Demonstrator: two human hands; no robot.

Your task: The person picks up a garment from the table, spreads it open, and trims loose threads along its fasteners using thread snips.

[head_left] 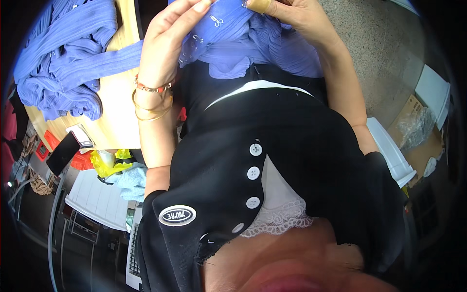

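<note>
A blue ribbed knit garment (219, 52) lies bunched over my lap. My left hand (168, 34) pinches its edge between thumb and fingers near the top of the view, the fingertips partly cut off. Across from it, my right hand (304, 19) grips the same cloth; a tan wrap (258, 6) covers a fingertip. Between the hands, a small bent-wire metal fastener (216, 21) sits on the fabric, too small to name surely. More clear or shiny bits show by my left hand. Bracelets circle my left wrist.
To the left, a pale wooden table (114, 124) bears a heap of blue ribbed garments (73, 53), with one strip stretching toward my left hand. A dark phone-like slab (63, 155) and a yellow bag (108, 165) are near its edge. White bins (386, 151) and cardboard (413, 153) stand right.
</note>
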